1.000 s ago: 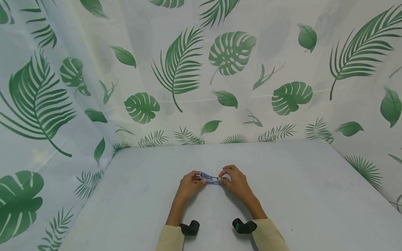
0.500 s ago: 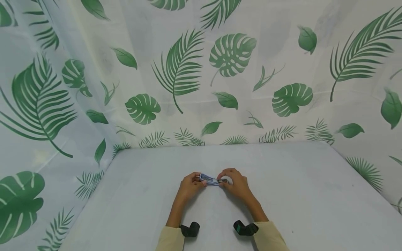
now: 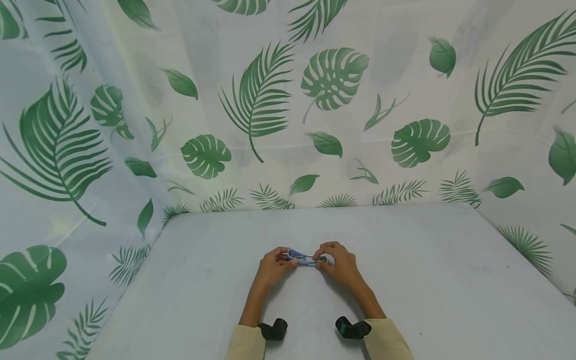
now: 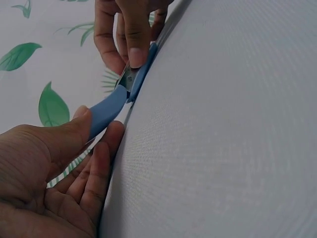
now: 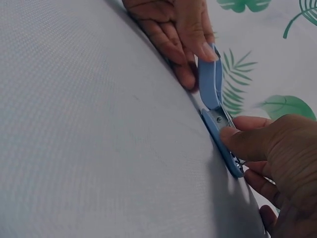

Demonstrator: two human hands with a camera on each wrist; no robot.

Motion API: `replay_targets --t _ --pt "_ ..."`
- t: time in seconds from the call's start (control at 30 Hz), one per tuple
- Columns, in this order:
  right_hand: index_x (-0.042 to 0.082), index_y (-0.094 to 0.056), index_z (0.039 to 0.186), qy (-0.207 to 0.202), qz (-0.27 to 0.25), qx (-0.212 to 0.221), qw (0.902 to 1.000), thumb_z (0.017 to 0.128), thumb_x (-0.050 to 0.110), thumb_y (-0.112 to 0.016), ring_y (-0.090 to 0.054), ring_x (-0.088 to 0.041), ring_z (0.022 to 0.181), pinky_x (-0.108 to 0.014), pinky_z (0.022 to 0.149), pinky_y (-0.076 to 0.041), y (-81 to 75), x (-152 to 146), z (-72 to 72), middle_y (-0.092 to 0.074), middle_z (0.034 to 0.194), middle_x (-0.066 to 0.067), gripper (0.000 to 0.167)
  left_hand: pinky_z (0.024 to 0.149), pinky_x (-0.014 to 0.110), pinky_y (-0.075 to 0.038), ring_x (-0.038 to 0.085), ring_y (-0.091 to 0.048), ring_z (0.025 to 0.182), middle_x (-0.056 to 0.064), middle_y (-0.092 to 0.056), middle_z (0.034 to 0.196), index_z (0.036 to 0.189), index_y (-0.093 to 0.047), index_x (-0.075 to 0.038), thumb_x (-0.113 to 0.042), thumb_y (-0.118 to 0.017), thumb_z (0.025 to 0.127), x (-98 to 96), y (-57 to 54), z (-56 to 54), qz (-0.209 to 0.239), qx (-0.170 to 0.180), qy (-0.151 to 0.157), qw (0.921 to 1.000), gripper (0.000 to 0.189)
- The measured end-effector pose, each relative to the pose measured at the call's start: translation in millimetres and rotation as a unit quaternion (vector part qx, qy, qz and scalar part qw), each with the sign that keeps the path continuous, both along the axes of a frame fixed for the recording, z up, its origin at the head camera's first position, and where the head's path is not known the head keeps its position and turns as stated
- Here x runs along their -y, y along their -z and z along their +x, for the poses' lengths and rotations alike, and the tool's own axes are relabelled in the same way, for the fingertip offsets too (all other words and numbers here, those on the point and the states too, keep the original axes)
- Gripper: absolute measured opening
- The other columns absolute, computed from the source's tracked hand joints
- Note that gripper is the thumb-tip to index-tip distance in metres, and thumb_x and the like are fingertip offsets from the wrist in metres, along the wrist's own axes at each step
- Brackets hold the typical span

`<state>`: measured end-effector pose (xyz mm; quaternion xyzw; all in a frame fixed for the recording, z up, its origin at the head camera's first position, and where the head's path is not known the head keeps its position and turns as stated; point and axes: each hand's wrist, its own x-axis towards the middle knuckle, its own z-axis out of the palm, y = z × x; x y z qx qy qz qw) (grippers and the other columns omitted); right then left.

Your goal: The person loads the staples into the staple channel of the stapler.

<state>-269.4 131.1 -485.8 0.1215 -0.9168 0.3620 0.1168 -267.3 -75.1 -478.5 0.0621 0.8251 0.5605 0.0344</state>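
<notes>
A small blue stapler (image 3: pixel 303 263) with a metal middle is held low over the white table, swung open at its hinge. My left hand (image 3: pixel 271 270) pinches the curved blue cover (image 4: pixel 107 110) between thumb and fingers at the left end. At the other end my right hand (image 3: pixel 340 263) grips the metal magazine and blue base (image 5: pixel 221 144), thumb pressed on the metal near the hinge. A round rivet shows at the hinge in both wrist views. The fingers hide part of both ends.
The white table surface (image 3: pixel 202 290) spreads around both hands. Behind and at the sides hangs a white cloth (image 3: pixel 279 110) printed with green leaves. Dark wrist cameras (image 3: pixel 274 330) sit at both cuffs.
The right thumb and fingers have shifted slightly on the magazine, so more of its dark metal shows than a second ago. The left hand keeps its grip, nearly still.
</notes>
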Motion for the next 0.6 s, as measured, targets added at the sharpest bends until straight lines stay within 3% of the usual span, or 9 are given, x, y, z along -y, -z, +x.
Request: replay_targets --t 0.43,0.6 --pt "0.021 -0.071 0.084 -0.002 -0.010 0.009 0.9999 0.080 0.008 -0.079 -0.058 -0.033 0.118 -0.065 0.095 -0.037 -0.1 -1.5 0.7 -0.066 0.117 -0.011 0.015 0.084 0.036 -0.054 0.015 -0.069 0.088 0.011 -0.071 0.104 0.119 -0.063 -0.002 -0.016 -0.071 0.090 -1.3 -1.3 1.6 -0.003 0.008 -0.004 1.0000 0.033" --pt "0.015 -0.069 0.084 -0.010 -0.039 0.010 0.9991 0.078 0.004 -0.080 -0.059 -0.031 0.116 -0.056 0.102 -0.042 -0.4 -3.9 1.3 -0.066 0.112 -0.009 0.017 0.083 0.035 -0.055 0.016 -0.070 0.087 0.011 -0.071 0.103 0.118 -0.064 -0.002 -0.015 -0.071 0.090 -1.5 -0.4 1.2 -0.003 0.003 -0.007 1.0000 0.032"
